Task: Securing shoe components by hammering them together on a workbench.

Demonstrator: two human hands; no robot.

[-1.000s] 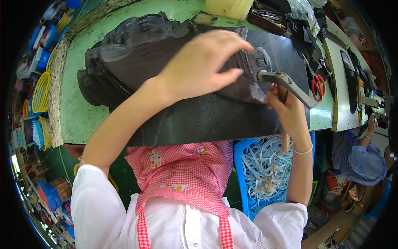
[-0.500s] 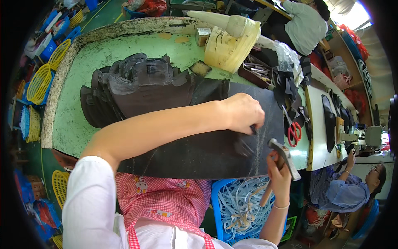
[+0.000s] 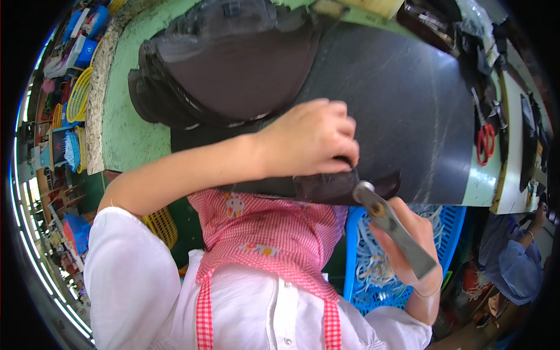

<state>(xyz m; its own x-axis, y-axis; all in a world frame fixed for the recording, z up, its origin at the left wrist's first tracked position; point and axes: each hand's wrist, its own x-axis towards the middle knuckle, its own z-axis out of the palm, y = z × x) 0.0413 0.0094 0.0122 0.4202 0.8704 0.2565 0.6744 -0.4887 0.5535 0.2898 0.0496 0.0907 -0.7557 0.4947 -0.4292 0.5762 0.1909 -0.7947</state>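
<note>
My left hand [image 3: 318, 137] is over the near edge of a black board [image 3: 396, 105], its fingers curled down and closed on a dark brown leather piece [image 3: 324, 186]. That piece lies along the board's front edge and sticks out to the right. A hammer [image 3: 402, 236] is gripped in my right hand [image 3: 408, 224], its handle mostly hidden by the hand. The hammer's round face is at the leather, just right of my left fingers; I cannot tell if it touches. Behind my left forearm lies a stack of dark leather pieces [image 3: 239, 76].
Red-handled scissors [image 3: 485, 140] lie right of the board on the green table [image 3: 119, 137]. Below the table's front edge is a blue basket [image 3: 353, 256] of pale strips. Yellow baskets [image 3: 80, 96] stand at the left. A person [image 3: 516, 256] sits at the right.
The view has shifted and come closer to the board's front edge. My left hand has come nearer with the leather piece, and the hammer has moved up to it.
</note>
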